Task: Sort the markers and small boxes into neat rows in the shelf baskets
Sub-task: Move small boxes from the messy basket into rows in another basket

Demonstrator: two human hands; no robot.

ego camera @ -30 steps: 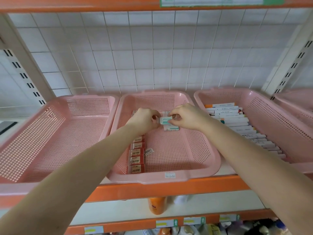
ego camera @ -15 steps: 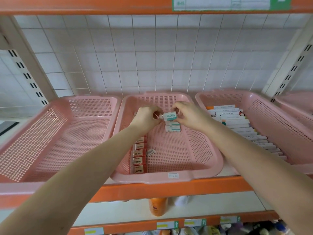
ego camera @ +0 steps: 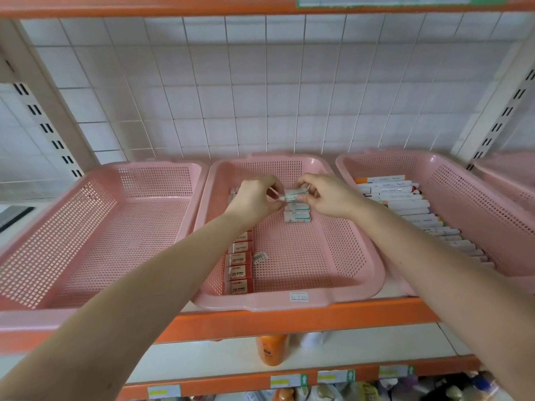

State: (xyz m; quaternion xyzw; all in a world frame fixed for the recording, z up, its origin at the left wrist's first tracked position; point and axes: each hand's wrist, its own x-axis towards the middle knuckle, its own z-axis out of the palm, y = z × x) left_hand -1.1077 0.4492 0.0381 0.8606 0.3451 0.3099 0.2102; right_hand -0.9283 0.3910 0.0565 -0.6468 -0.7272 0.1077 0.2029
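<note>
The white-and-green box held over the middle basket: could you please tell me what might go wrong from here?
The white-and-green box, pinched at its ends by the left hand and right hand, could slip and knock the two matching boxes beneath it askew. The loose barcode label beside the red 2B boxes might get covered by the new row.

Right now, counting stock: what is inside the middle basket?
Red 2B boxes rowed along its left wall, a barcode tag, two white boxes, a third box held by left hand and right hand, which hide the back.
</note>
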